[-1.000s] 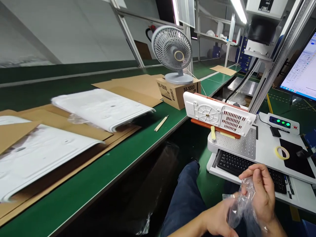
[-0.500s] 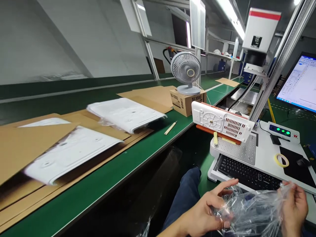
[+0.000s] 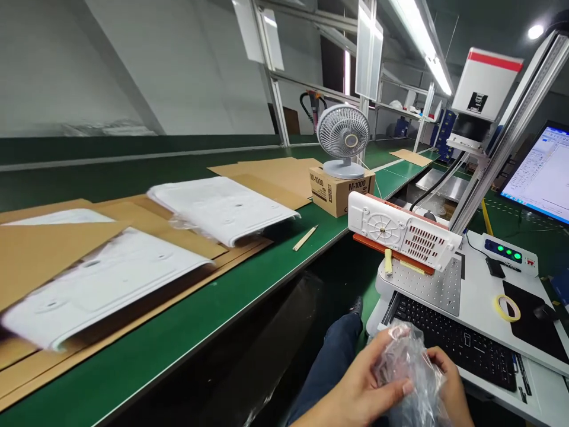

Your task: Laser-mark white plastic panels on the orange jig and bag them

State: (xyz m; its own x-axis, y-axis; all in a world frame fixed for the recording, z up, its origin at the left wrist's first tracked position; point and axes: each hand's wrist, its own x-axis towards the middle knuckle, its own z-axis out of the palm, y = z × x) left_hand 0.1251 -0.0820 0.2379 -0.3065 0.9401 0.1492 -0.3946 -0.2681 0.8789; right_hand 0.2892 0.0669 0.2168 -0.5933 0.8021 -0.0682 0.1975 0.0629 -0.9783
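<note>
A crumpled clear plastic bag (image 3: 411,370) is bunched between my two hands at the bottom of the view, above my lap. My left hand (image 3: 367,379) grips it from the left, thumb in front and fingers partly behind the film. On its other side my right hand (image 3: 451,382) has its fingers curled around the plastic, partly hidden by it. Just beyond the bag lies a black keyboard (image 3: 457,338). Past that, a white plastic panel (image 3: 402,231) with a round grille and slots stands on an orange support over the perforated metal plate (image 3: 438,287).
On the green bench (image 3: 249,284), white panels (image 3: 222,204) lie on cardboard sheets (image 3: 275,178). A fan (image 3: 343,139) stands on a carton (image 3: 335,198). The marking machine head (image 3: 484,86) hangs from a slanted column. A yellow tape roll (image 3: 507,308) and mouse (image 3: 544,312) rest at right.
My right hand has moved left toward my left hand. The plastic bag, stretched between them before, is now gathered into a bunch. The view has shifted slightly.
</note>
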